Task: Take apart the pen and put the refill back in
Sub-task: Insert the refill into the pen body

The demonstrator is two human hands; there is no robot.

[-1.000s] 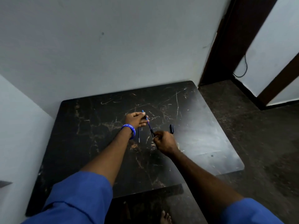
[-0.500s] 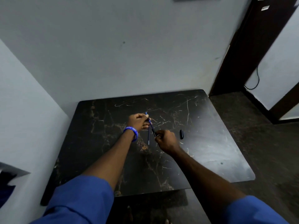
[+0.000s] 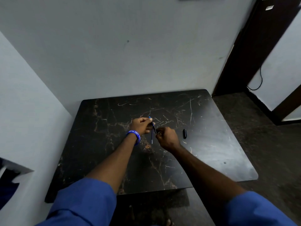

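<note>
Writing: the blue wristband point(image 3: 134, 136) on the left wrist carries white capital letters; "GNC-PLKD" is roughly what reads, and the rest curves out of sight.
Left hand point(image 3: 142, 124): fingers curled closed, pinching the upper part of the pen barrel point(image 3: 152, 125) between thumb and fingertips, just above the surface point(image 3: 211, 144).
Right hand point(image 3: 166, 138): closed in a loose fist, its fingertips gripping the lower, dark end of the pen barrel; the piece it pinches is too small to tell apart.
Pen barrel: blue at the top, dark toward the bottom, tilted so the top end leans away and left, the lower end toward the right hand; it spans the gap between the two hands.
Refill point(image 3: 152, 137): thin blue rod lying on the surface, pointing roughly toward the person, just below the left hand and just left of the right hand; whether either hand touches it cannot be told.
Cap point(image 3: 184, 133): small black piece lying on the surface to the right of the right hand, apart from it.
Surface: black with brown veining and pale scratches, pushed into a corner of grey walls.
Sleeves point(image 3: 84, 201): blue, rolled above both forearms.
</note>
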